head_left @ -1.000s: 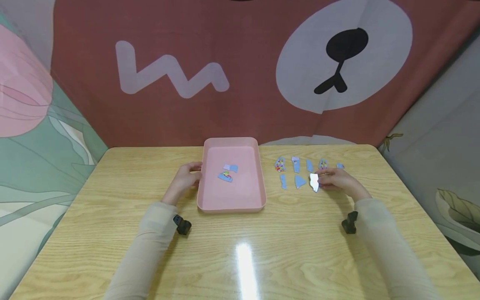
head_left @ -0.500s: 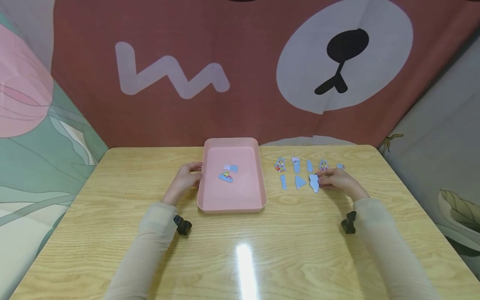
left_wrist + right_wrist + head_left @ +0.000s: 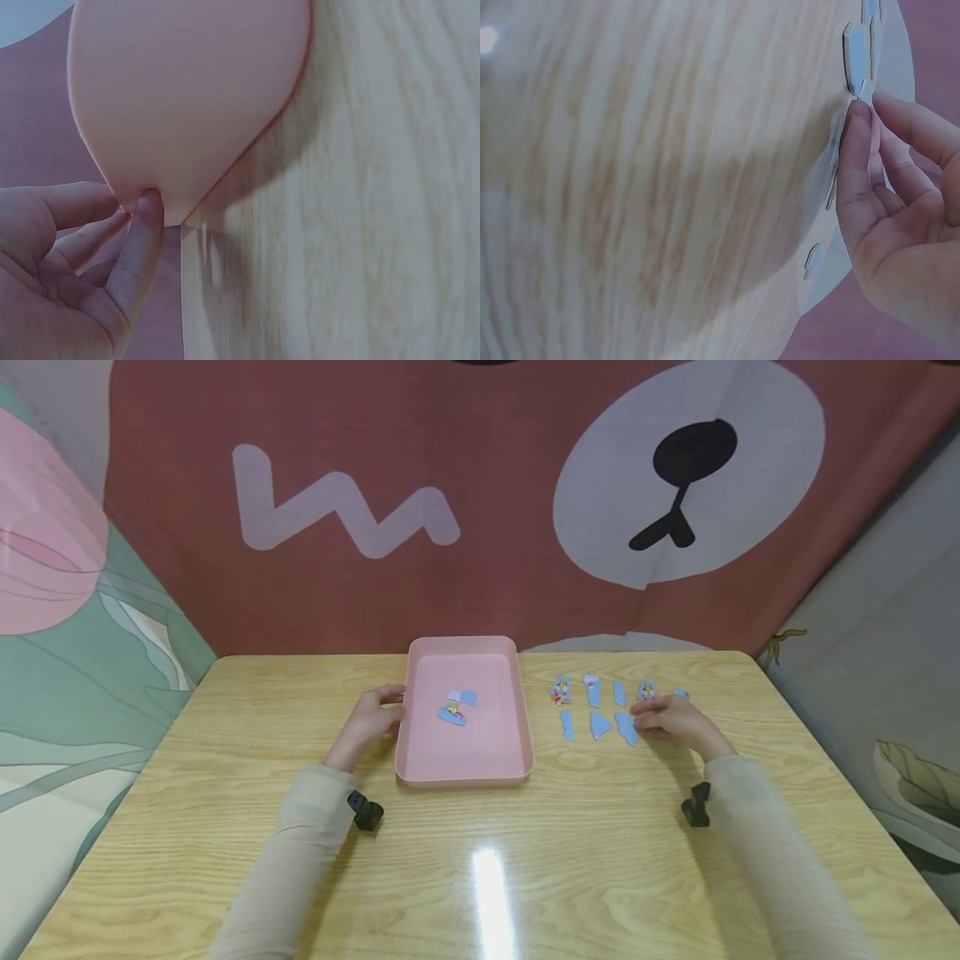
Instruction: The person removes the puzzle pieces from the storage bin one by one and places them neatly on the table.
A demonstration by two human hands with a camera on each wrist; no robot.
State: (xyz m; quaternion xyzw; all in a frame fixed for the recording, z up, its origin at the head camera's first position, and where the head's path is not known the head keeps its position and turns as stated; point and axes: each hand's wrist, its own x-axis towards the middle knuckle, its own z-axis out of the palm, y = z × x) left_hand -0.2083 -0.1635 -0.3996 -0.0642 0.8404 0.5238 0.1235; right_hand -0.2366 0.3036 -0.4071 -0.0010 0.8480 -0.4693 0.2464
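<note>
My left hand (image 3: pixel 367 720) rests at the left side of a pink tray (image 3: pixel 461 760). In the left wrist view its fingertips touch the tray's outer wall and rim. Two puzzle pieces lie in the tray: a blue-and-pink one (image 3: pixel 462 697) and a blue one (image 3: pixel 452 716) with a coloured pattern. My right hand (image 3: pixel 675 722) pinches the right edge of a wavy-edged blue puzzle piece (image 3: pixel 626 729) at the table. Left of it lie a triangular blue piece (image 3: pixel 599 725) and a narrow blue piece (image 3: pixel 567 725). The fingers partly hide the held piece in the right wrist view.
A back row of pieces holds a multicoloured one (image 3: pixel 560 690), a blue-and-pink one (image 3: pixel 592 690), a slim blue one (image 3: pixel 618 692), a patterned one (image 3: pixel 647 689) and a small blue one (image 3: pixel 681 692). A brown cloth backdrop (image 3: pixel 480 593) hangs behind the wooden table (image 3: pixel 585 860).
The wavy-edged piece has gone from bright white glare to plain blue and shifted slightly left, with my right fingers at its edge. My left hand and the tray stay put.
</note>
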